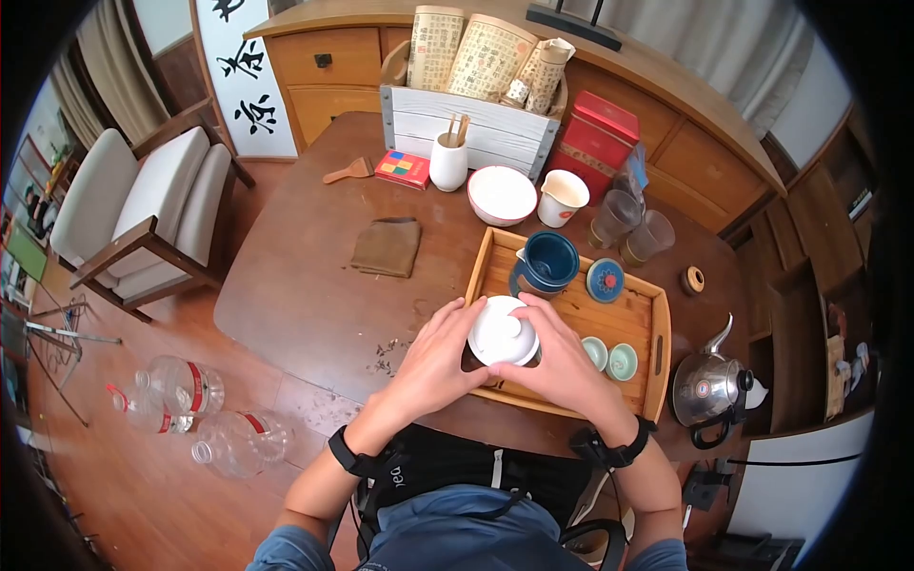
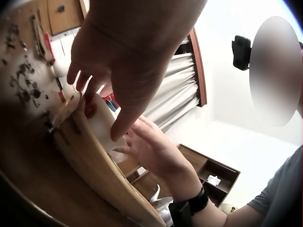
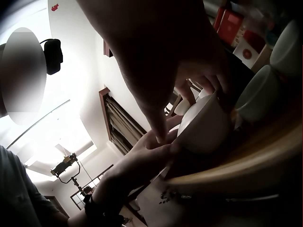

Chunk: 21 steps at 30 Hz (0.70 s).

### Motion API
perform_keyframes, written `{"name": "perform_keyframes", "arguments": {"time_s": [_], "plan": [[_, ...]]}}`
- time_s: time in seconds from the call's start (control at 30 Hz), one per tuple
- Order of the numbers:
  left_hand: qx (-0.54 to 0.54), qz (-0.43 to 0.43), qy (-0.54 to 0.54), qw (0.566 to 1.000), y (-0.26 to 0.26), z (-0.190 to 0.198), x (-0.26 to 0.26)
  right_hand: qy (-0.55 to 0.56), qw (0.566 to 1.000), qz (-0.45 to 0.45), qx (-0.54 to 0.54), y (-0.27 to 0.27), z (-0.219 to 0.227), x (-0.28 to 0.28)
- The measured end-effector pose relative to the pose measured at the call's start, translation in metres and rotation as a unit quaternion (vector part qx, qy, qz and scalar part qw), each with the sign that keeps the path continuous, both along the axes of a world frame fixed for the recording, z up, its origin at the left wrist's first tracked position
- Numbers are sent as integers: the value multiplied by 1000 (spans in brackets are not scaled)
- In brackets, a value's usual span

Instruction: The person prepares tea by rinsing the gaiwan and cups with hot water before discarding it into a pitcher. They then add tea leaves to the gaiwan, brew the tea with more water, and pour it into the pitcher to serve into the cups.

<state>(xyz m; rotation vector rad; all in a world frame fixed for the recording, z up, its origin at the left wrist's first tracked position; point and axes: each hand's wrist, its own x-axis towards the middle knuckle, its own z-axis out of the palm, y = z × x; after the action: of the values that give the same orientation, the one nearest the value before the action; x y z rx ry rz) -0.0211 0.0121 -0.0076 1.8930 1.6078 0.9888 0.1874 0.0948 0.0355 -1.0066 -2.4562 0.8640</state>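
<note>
A white lidded bowl (image 1: 503, 331) is at the tray's left front part, with both hands round it in the head view. My left hand (image 1: 440, 357) grips its left side, and my right hand (image 1: 562, 357) grips its right side with a fingertip near the lid knob. The thumbs point toward each other at the near side. In the left wrist view, the left hand (image 2: 123, 71) curves over the white bowl (image 2: 102, 123). The right wrist view has the right hand (image 3: 175, 66) on the bowl (image 3: 206, 125), its base hidden in shadow.
The wooden tray (image 1: 662, 328) also holds a blue pitcher (image 1: 549, 262), a blue lid (image 1: 606, 281) and two pale green cups (image 1: 622, 362). A steel kettle (image 1: 705, 390) stands to the right. A brown cloth (image 1: 386, 247) and a red-rimmed bowl (image 1: 502, 195) lie beyond the tray.
</note>
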Motion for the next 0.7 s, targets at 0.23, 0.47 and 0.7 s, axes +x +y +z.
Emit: {"name": "perform_keyframes", "arguments": {"time_s": [0.23,0.47,0.7], "plan": [[13,2,1,1000,4,-5,0,-4,1000,18,-13,6,-5,3],[26,-2,15,1000,1,13,-2,35,999,18,3,3,6,5],[36,1,-17,999,-2,20,4,36,999,22,3,1,18,10]]}}
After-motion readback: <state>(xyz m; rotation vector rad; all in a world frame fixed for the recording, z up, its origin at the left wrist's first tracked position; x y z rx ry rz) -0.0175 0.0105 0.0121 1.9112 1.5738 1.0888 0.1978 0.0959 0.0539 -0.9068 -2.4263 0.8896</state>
